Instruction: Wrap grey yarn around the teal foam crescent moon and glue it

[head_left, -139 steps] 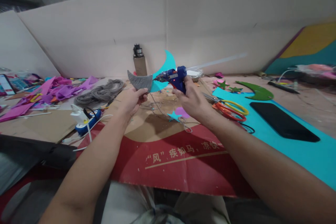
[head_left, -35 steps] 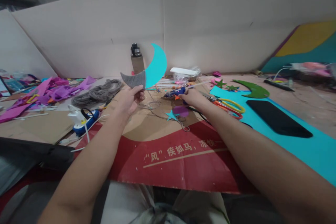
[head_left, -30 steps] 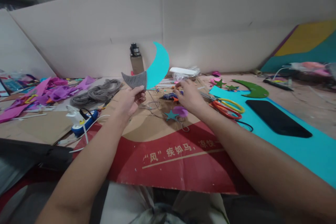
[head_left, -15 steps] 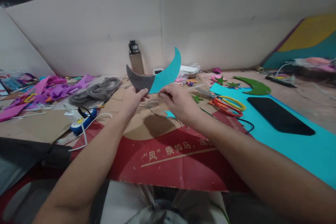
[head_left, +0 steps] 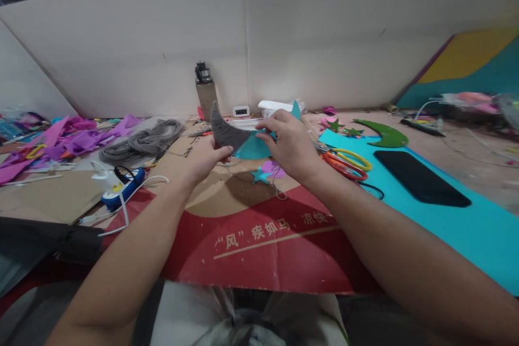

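Note:
My left hand (head_left: 205, 159) grips a crescent cutout by its lower edge, thumb in front. Grey yarn covers the crescent's left half (head_left: 227, 132), while the turquoise half (head_left: 253, 147) is bare. My right hand (head_left: 290, 143) is in front of the turquoise half, thumb and fingers pinched together near its upper edge. What they pinch is too small to make out. The hand hides part of that half, leaving its tip showing above. Below lie a small turquoise star (head_left: 260, 175), a purple piece (head_left: 273, 168) and a loop of thin string (head_left: 280, 192).
Scissors (head_left: 344, 165), a black phone (head_left: 419, 178) on turquoise sheet (head_left: 438, 227), and a green crescent (head_left: 385, 134) lie right. Left are a grey yarn hank (head_left: 141, 140), a blue power strip (head_left: 124, 189) and purple scraps (head_left: 85, 140). A bottle (head_left: 207, 97) stands behind.
My right hand has risen from below the crescent to its upper edge in front of the turquoise half. The crescent has tilted and shifted slightly right in my left hand.

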The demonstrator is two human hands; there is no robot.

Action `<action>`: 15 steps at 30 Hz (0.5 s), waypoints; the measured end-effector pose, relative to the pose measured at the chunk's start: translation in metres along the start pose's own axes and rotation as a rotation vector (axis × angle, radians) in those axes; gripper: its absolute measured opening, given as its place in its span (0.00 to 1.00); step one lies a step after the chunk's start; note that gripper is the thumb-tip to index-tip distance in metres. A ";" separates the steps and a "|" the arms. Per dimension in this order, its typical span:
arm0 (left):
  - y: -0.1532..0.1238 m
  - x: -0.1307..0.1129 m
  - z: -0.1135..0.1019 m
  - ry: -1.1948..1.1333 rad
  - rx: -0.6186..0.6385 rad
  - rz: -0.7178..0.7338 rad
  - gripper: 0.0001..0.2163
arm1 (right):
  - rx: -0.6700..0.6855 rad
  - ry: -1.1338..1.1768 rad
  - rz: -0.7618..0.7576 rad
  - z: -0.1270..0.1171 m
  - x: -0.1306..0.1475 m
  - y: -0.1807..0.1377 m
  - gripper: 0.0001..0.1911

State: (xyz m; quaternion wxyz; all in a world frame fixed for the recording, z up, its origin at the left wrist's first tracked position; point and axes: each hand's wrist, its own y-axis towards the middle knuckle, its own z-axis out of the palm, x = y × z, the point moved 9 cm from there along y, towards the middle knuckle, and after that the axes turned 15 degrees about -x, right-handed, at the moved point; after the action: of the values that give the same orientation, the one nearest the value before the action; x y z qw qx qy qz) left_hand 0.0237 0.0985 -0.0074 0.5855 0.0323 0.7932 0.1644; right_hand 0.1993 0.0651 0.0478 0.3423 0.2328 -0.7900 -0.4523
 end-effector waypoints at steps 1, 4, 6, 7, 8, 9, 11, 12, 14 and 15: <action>-0.001 0.000 0.001 0.003 0.009 -0.005 0.06 | -0.002 -0.009 -0.016 0.000 0.001 0.000 0.09; -0.002 -0.001 0.004 -0.037 0.033 -0.031 0.06 | 0.001 -0.046 -0.025 0.001 0.000 0.001 0.10; -0.004 -0.002 0.006 -0.082 0.042 -0.048 0.05 | 0.008 -0.057 -0.004 0.001 -0.003 0.000 0.10; -0.004 -0.003 0.007 -0.107 0.045 -0.055 0.04 | 0.010 -0.058 0.012 0.001 -0.004 0.000 0.10; -0.004 -0.004 0.007 -0.132 0.048 -0.062 0.04 | 0.010 -0.057 0.032 0.000 -0.006 0.001 0.10; -0.004 -0.005 0.008 -0.162 0.054 -0.067 0.04 | 0.012 -0.056 0.056 0.000 -0.008 0.001 0.10; -0.004 -0.006 0.008 -0.230 0.069 -0.080 0.06 | 0.021 -0.047 0.125 -0.001 -0.014 0.002 0.09; -0.004 -0.006 0.008 -0.262 0.075 -0.088 0.06 | 0.031 -0.034 0.169 -0.001 -0.018 0.003 0.09; -0.004 -0.005 0.008 -0.308 0.087 -0.106 0.08 | 0.067 0.004 0.265 0.001 -0.025 0.003 0.09; -0.004 -0.005 0.008 -0.321 0.092 -0.113 0.09 | 0.087 0.025 0.312 0.002 -0.028 0.002 0.09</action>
State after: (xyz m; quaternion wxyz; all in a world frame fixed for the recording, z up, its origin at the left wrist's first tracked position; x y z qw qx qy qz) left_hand 0.0332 0.0957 -0.0062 0.7109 0.0403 0.6966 0.0877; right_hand 0.2163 0.0859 0.0399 0.4077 0.1275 -0.8311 -0.3561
